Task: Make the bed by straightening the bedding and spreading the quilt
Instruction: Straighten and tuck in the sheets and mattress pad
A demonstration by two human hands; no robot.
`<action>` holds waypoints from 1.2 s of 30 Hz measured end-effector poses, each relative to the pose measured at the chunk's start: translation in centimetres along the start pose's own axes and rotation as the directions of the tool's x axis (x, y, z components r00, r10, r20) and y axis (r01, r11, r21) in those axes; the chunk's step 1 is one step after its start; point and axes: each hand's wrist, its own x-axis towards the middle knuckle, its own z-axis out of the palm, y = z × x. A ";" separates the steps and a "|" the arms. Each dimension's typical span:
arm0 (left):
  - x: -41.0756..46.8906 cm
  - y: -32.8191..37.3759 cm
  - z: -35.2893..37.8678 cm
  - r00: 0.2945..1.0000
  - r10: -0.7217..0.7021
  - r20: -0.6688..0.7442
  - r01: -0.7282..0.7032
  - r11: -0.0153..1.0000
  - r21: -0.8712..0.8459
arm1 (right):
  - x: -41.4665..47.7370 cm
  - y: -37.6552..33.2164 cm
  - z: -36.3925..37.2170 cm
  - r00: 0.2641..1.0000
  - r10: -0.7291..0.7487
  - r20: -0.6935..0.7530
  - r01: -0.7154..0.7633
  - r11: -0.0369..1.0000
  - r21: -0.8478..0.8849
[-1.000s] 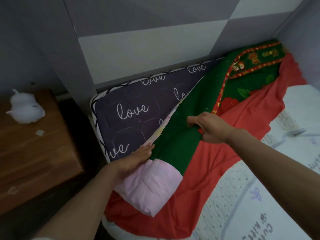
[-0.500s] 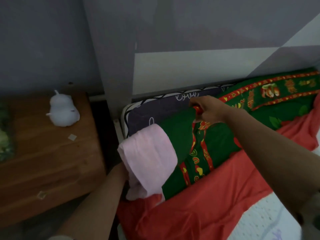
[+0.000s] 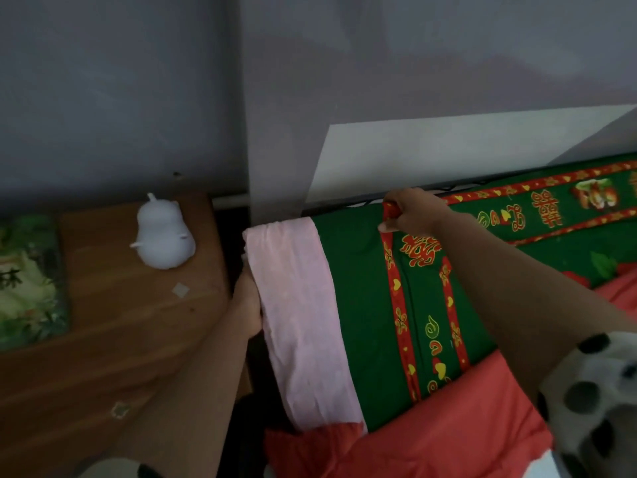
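Quilt point(image 3: 362, 305) — 囍 print | right hand point(image 3: 413, 212) pinches red band point(image 3: 396, 298) | left hand point(image 3: 246, 301) — grip hidden

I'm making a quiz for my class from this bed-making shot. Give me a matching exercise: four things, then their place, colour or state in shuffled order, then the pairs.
1 white figurine
2 left hand
3 right hand
4 quilt's edge band

A pink
B on the wooden nightstand
C pinching the red trim
D against the band, at the bed's side

Pairs: 1-B, 2-D, 3-C, 4-A
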 end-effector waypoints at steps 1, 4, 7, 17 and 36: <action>0.7 0.2 -0.4 1.000 0.025 -0.013 -0.026 0.997 -0.075 | 0.4 -0.2 0.3 1.000 0.004 -0.016 -0.004 1.000 -0.017; 2.7 0.5 -1.5 0.997 0.078 0.024 -0.072 0.978 -0.194 | 1.3 -0.7 1.6 0.993 0.003 -0.122 -0.017 0.994 -0.108; 3.4 0.3 -2.0 0.986 0.167 -0.011 -0.167 0.981 -0.103 | 1.4 -1.2 2.8 0.970 -0.005 -0.244 -0.042 0.982 -0.187; 3.9 0.4 -0.1 0.778 0.606 -0.166 -0.466 0.734 0.494 | -4.0 -1.2 7.1 0.861 0.252 -0.441 -0.243 0.967 0.079; 0.9 -1.9 5.4 0.627 0.756 0.191 -0.351 0.055 0.935 | -4.8 4.1 6.9 0.995 0.077 -0.059 -0.060 0.967 0.248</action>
